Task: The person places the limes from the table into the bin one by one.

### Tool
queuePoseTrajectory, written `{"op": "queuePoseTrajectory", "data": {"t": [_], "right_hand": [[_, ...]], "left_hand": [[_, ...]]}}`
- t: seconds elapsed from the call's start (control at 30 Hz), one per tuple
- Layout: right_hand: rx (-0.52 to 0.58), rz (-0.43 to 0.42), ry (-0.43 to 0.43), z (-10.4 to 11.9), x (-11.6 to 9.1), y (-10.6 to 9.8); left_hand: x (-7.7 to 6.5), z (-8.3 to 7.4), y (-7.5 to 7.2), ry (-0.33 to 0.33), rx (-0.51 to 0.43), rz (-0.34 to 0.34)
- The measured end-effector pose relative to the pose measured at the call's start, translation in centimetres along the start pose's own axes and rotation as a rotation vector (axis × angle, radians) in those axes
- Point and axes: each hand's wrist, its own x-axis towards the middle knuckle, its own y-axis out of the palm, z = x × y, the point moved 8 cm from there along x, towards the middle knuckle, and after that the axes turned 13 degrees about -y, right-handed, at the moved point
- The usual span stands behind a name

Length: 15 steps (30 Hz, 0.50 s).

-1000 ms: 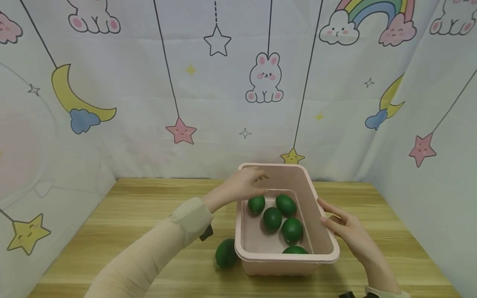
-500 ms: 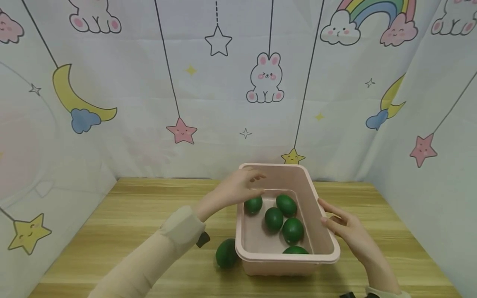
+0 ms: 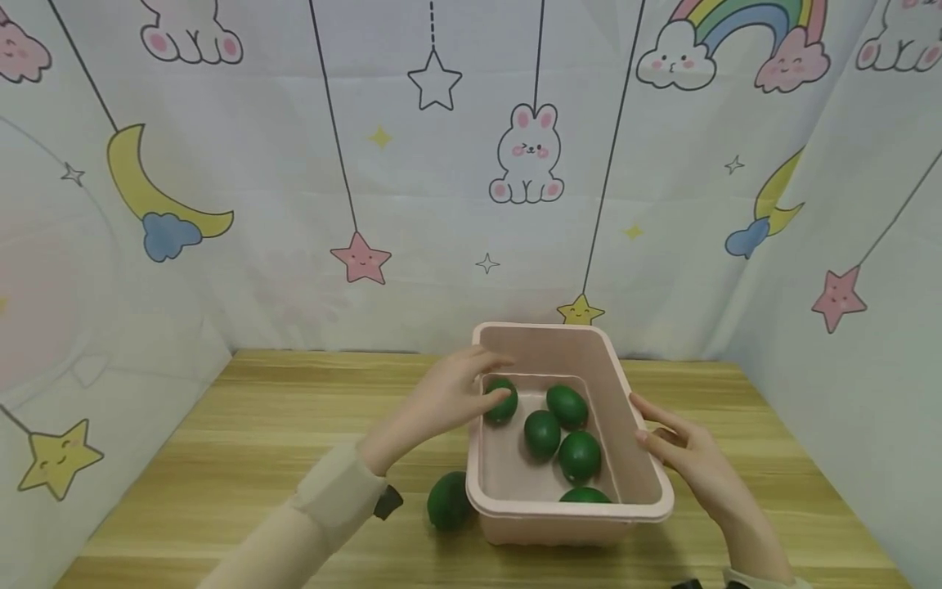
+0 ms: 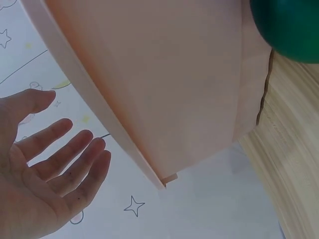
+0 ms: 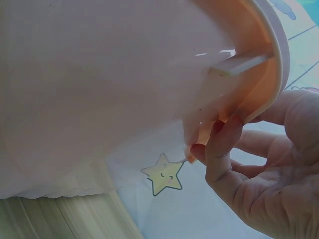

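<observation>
A pale pink plastic bin [image 3: 570, 509] stands on the table with several smooth dark green oval fruits inside. My left hand [image 3: 439, 398] hovers over the bin's left rim, its fingers loosely bent and holding nothing. In the head view its thumb overlaps the far-left fruit [image 3: 503, 414]. Palm and spread fingers of that hand [image 4: 52, 174] show beside the rim in the left wrist view. On the opposite side, my right hand [image 3: 688, 450] grips the bin's right rim, thumb and fingertips pinching the edge [image 5: 259, 109].
One more green fruit [image 3: 447, 503] lies on the wooden table [image 3: 294, 433], against the outside of the bin's near-left wall. A white cloth [image 3: 434, 188] with cartoon prints hangs behind and along both sides.
My left hand has drawn back to the left and slightly lower. The far-left fruit inside the bin has shifted a little left. The right hand keeps its place on the rim.
</observation>
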Motion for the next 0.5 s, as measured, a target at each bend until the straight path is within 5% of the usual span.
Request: {"op": "queuePoseTrajectory", "data": {"t": [0.5], "right_hand": [[-0.005,0.002,-0.006,0.0,0.0,0.0]], "left_hand": [[-2.9,2.3,-0.4,-0.099,-0.129,-0.087]]}}
